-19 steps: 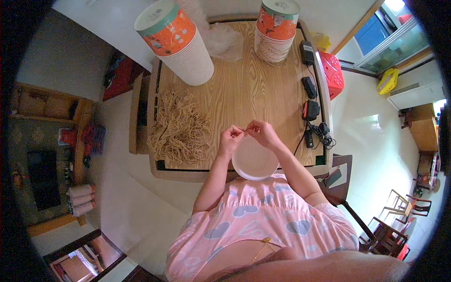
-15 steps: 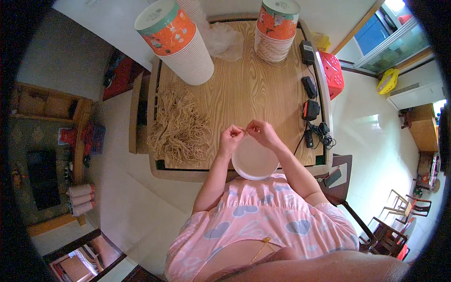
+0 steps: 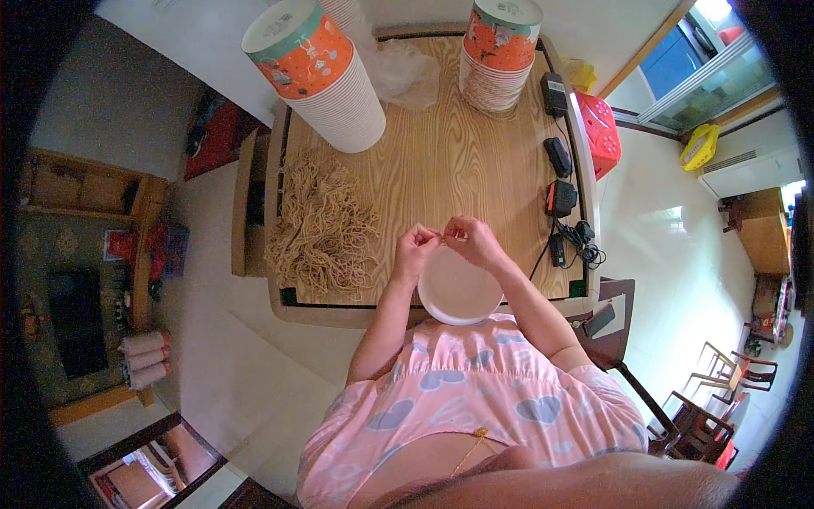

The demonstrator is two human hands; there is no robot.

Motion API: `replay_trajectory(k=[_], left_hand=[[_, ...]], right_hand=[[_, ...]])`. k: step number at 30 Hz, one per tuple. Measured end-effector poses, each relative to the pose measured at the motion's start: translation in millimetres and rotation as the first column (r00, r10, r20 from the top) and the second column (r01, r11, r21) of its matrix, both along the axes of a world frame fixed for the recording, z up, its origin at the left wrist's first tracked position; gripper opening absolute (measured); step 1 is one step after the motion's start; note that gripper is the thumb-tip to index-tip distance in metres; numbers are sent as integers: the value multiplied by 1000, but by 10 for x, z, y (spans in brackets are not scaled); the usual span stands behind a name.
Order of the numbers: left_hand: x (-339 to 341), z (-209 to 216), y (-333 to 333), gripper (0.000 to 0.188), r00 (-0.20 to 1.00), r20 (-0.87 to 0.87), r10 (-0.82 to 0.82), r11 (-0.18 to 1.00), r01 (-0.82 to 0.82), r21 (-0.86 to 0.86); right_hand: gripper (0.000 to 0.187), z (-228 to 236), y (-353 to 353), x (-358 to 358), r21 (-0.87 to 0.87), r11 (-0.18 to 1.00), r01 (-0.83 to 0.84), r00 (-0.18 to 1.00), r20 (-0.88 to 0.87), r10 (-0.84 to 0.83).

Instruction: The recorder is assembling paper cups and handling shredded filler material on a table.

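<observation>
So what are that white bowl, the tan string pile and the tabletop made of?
White bowl: likely paper, smooth and matte, with a rounded rim.
Tan string pile: perhaps jute or cotton, matte, from its crinkled strands.
Tabletop: low-sheen wood or printed laminate; grain can't settle which.

Left hand (image 3: 414,252) and right hand (image 3: 476,243) hold pinched fingers (image 3: 426,237) close together by a white tub (image 3: 460,290).

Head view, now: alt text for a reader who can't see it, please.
The left hand and right hand pinch together at the far rim of a white tub; anything held is too small to tell. On the table, tan strings lie left, two tub stacks stand behind, adapters and cables lie right.
</observation>
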State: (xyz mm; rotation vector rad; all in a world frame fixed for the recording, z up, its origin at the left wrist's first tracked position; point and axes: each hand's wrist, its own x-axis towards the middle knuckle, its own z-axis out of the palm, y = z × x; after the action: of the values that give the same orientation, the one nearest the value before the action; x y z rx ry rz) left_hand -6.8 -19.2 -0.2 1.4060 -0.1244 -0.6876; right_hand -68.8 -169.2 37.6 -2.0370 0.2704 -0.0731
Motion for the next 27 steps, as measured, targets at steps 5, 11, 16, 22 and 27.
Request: replay_trajectory(k=[5,11,16,22,27], left_hand=[[9,-36,51,10,994,-98,-47,994,37,-102],[-11,137,29,8,986,-170,-2,999,-7,-51],[6,116,52,10,960,-281,10,999,-24,-44],[-15,112,7,14,975,-224,16,999,-27,-47],[-4,34,40,14,989,-144,25,999,-22,24]], right_hand=[[16,55,9,2,100,995,-12,999,-47,17],[16,52,-53,9,35,999,-19,988,-153,24],[14,42,-4,-13,-28,999,-29,1000,-11,28],[10,38,12,-19,-84,995,-54,994,89,62],[9,94,24,-18,-70,996,-55,996,70,60]])
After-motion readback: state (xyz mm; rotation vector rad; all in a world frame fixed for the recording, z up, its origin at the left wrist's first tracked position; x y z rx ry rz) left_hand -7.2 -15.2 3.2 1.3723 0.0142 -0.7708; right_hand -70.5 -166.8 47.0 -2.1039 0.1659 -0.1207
